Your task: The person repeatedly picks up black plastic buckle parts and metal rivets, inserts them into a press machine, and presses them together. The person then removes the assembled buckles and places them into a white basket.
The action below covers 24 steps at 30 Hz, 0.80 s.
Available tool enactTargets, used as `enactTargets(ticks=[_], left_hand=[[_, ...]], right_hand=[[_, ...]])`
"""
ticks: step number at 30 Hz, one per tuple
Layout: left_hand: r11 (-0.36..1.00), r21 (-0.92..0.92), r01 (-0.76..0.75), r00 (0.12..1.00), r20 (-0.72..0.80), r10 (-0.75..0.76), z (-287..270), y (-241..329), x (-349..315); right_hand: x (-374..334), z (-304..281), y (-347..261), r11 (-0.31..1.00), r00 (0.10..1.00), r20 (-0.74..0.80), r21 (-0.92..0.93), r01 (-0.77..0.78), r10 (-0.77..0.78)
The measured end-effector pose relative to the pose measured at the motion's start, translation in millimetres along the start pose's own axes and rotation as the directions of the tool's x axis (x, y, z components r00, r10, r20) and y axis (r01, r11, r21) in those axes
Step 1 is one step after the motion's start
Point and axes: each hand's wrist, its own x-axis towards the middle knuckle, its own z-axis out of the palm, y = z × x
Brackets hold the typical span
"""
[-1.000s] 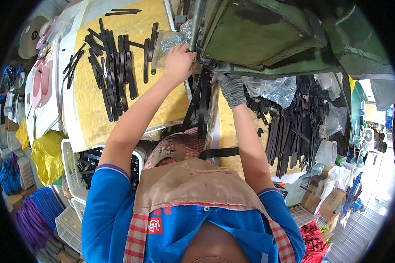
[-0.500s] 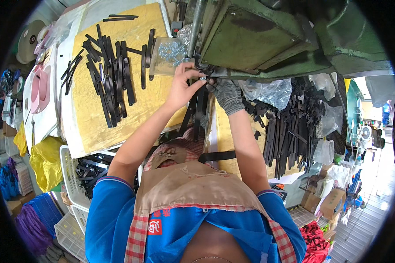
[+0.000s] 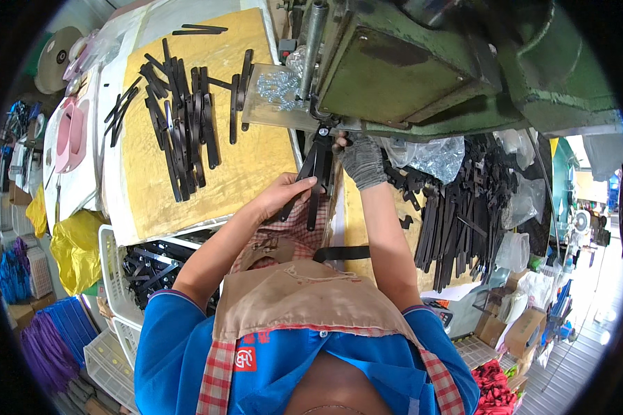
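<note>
Bare, my left hand [image 3: 275,197] is closed on black metal strips [image 3: 320,176] that hang toward me below the green machine [image 3: 408,77]. The strips fan apart at their lower ends. At their upper end, under the machine's front, sits a small shiny silver rivet [image 3: 323,131]. My right hand [image 3: 361,162], in a grey glove with bare fingertips, is curled just right of that upper end; what its fingers hold, if anything, is hidden. Left of the machine, a shallow clear tray [image 3: 257,115] carries a heap of small silver rivets [image 3: 278,88].
Many loose black strips [image 3: 187,131] lie on the yellow board [image 3: 256,155] at left. A dense pile of black metal parts [image 3: 457,207] and clear plastic bags [image 3: 436,158] are at right. A white basket [image 3: 111,270] of black parts stands at lower left.
My left hand has left the rivet end and come down toward me, onto the lower part of the strips. The rivet now shows plainly. My right hand stays beside the upper end.
</note>
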Motion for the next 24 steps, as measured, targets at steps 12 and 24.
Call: enactTargets(ticks=[12,24], left_hand=[[0.992,-0.066,-0.104,0.994,-0.034,0.102,20,14,-7],[0.609,0.746,-0.268,0.377,-0.501,0.779,-46,-48,-59]], right_hand=[[-40,3,-6,0.996,0.986,0.165,-0.088,0.021,-0.006],[-228,-171,-87,-0.15,0.426,-0.238,-0.699,-0.699,-0.873]])
